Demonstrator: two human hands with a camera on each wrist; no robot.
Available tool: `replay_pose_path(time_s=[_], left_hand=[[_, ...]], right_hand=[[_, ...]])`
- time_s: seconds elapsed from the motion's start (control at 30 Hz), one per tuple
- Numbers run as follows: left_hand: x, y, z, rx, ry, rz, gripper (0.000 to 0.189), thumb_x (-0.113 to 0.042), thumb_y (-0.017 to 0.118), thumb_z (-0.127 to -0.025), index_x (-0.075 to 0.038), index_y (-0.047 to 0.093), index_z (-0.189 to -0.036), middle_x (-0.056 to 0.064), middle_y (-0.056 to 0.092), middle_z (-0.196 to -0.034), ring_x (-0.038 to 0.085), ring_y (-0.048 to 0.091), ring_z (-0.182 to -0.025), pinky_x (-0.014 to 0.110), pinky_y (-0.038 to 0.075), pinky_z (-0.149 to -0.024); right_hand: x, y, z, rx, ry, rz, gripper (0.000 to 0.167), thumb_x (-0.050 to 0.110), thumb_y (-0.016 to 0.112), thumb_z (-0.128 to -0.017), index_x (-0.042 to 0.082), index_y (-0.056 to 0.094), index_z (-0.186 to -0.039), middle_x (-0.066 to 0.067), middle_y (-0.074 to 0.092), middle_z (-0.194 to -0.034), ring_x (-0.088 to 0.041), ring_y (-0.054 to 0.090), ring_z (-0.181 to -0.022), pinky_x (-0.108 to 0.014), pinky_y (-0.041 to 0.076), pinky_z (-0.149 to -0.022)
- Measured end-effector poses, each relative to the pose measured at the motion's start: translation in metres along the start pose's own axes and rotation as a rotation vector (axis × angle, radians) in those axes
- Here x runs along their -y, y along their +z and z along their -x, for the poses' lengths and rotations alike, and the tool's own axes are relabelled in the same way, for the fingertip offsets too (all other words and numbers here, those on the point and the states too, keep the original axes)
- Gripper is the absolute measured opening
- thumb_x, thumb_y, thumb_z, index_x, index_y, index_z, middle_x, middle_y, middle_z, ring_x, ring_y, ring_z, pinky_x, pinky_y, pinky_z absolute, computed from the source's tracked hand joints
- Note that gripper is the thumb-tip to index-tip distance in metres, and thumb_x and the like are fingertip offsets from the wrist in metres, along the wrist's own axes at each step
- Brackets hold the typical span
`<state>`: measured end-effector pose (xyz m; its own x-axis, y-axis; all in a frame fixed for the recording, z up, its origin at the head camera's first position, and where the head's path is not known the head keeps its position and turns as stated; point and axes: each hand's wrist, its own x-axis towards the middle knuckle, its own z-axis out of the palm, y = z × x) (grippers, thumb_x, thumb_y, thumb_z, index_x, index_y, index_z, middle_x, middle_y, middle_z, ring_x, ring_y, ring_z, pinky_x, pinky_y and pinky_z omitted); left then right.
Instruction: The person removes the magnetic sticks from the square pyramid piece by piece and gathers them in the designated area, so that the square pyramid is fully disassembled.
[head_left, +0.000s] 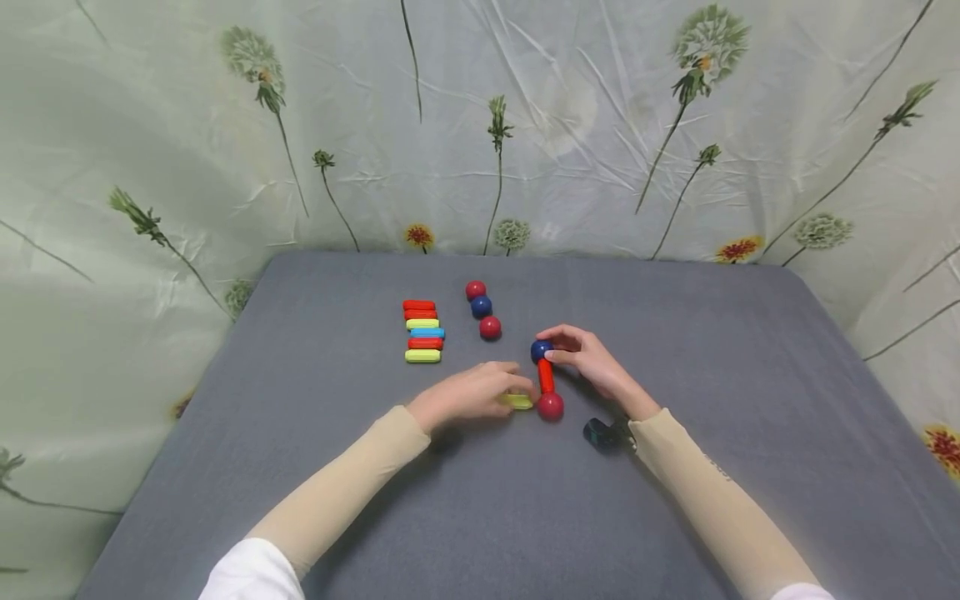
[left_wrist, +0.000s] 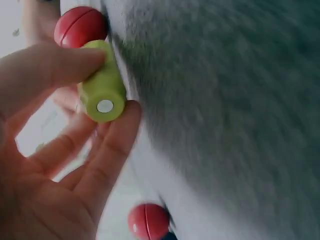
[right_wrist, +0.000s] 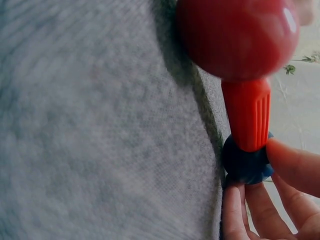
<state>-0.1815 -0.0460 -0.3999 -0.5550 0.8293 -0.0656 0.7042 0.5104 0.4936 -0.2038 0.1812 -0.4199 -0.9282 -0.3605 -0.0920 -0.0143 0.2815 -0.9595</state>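
A red rod [head_left: 546, 377] joins a blue ball [head_left: 539, 351] at its far end to a red ball [head_left: 551, 407] at its near end. My right hand [head_left: 592, 364] pinches the blue ball between thumb and fingers, and the right wrist view shows the red ball [right_wrist: 237, 37] closest to the camera. In my left hand [head_left: 474, 392] a yellow-green rod [head_left: 517, 402] is gripped, pointing at the red ball. The left wrist view shows a round silvery spot on the end of this yellow-green rod [left_wrist: 103, 85], held between thumb and fingers.
Several red, yellow-green and blue rods [head_left: 425, 332] lie in a column at the left on the grey table [head_left: 300, 350]. Right of them, two red balls and a blue ball [head_left: 482, 307] form a row. A floral curtain [head_left: 585, 150] hangs behind the table.
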Motion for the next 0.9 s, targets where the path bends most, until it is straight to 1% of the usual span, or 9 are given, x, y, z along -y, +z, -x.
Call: replay_pose_path(time_s=[0.07,0.17,0.3,0.37,0.5,0.63,0.7,0.8,0.9], left_hand=[[0.004,-0.004,0.006,-0.053,-0.007,0.041,0.033,-0.003,0.064,-0.086,-0.016,0.066,-0.115,-0.004,0.059,-0.1,0.01,0.055,-0.089,0.022,0.048,-0.078],[0.017,-0.012,0.022,-0.176,-0.034,0.057,0.026,0.0,0.067,-0.084,-0.01,0.066,-0.108,-0.001,0.063,-0.1,0.013,0.057,-0.089,0.027,0.048,-0.083],[0.039,-0.02,0.049,-0.334,-0.125,0.01,0.021,0.007,0.069,-0.077,-0.007,0.064,-0.092,0.0,0.063,-0.086,0.016,0.055,-0.08,0.032,0.049,-0.076],[0.049,-0.022,0.059,-0.384,-0.17,-0.012,0.021,0.012,0.066,-0.075,-0.006,0.064,-0.087,0.002,0.06,-0.082,0.018,0.054,-0.078,0.033,0.049,-0.073],[0.06,-0.022,0.072,-0.417,-0.245,-0.065,0.019,0.012,0.065,-0.075,-0.003,0.065,-0.087,0.005,0.057,-0.084,0.021,0.053,-0.079,0.035,0.049,-0.072],[0.062,-0.022,0.076,-0.417,-0.306,-0.108,0.018,0.007,0.07,-0.077,-0.003,0.066,-0.091,0.008,0.057,-0.089,0.023,0.055,-0.083,0.037,0.05,-0.075],[0.061,-0.023,0.076,-0.428,-0.319,-0.114,0.02,0.007,0.07,-0.077,-0.004,0.066,-0.093,0.007,0.056,-0.09,0.024,0.054,-0.084,0.037,0.05,-0.075],[0.056,-0.024,0.072,-0.452,-0.273,-0.066,0.023,0.007,0.068,-0.076,-0.004,0.065,-0.096,0.008,0.055,-0.092,0.024,0.054,-0.086,0.038,0.049,-0.077],[0.045,-0.02,0.061,-0.423,-0.192,0.03,0.027,0.003,0.069,-0.078,-0.004,0.063,-0.104,0.009,0.055,-0.099,0.024,0.055,-0.093,0.038,0.048,-0.082]], right_hand=[[-0.001,0.001,0.0,-0.001,-0.001,-0.005,0.033,0.005,0.059,-0.093,-0.005,0.056,-0.124,-0.023,0.055,-0.124,-0.03,0.053,-0.106,-0.031,0.043,-0.087],[0.0,0.001,0.0,-0.005,0.004,-0.005,0.032,0.004,0.059,-0.093,-0.005,0.057,-0.123,-0.022,0.056,-0.123,-0.029,0.053,-0.105,-0.031,0.044,-0.086],[0.0,0.001,0.0,-0.014,0.017,0.008,0.032,0.004,0.06,-0.092,-0.003,0.058,-0.123,-0.02,0.057,-0.121,-0.028,0.053,-0.104,-0.032,0.044,-0.085],[0.001,0.001,0.0,-0.022,0.02,0.013,0.031,0.004,0.061,-0.092,-0.003,0.058,-0.122,-0.02,0.058,-0.12,-0.028,0.054,-0.102,-0.032,0.043,-0.083],[0.001,0.0,0.001,-0.047,0.025,0.027,0.032,0.004,0.064,-0.09,-0.005,0.058,-0.12,-0.022,0.06,-0.116,-0.027,0.055,-0.099,-0.03,0.045,-0.082],[0.002,0.0,0.004,-0.076,0.045,0.044,0.032,0.004,0.066,-0.088,-0.006,0.056,-0.118,-0.022,0.06,-0.111,-0.024,0.057,-0.095,-0.028,0.047,-0.08],[0.002,0.0,0.007,-0.094,0.054,0.065,0.031,0.004,0.067,-0.088,-0.006,0.056,-0.115,-0.02,0.061,-0.108,-0.022,0.057,-0.092,-0.028,0.047,-0.078],[0.003,0.001,0.01,-0.124,0.072,0.104,0.03,0.007,0.069,-0.086,-0.005,0.056,-0.11,-0.017,0.062,-0.102,-0.021,0.057,-0.088,-0.029,0.045,-0.076],[0.004,0.002,0.013,-0.157,0.103,0.145,0.029,0.012,0.072,-0.086,-0.002,0.056,-0.105,-0.014,0.062,-0.097,-0.021,0.057,-0.085,-0.031,0.043,-0.074]])
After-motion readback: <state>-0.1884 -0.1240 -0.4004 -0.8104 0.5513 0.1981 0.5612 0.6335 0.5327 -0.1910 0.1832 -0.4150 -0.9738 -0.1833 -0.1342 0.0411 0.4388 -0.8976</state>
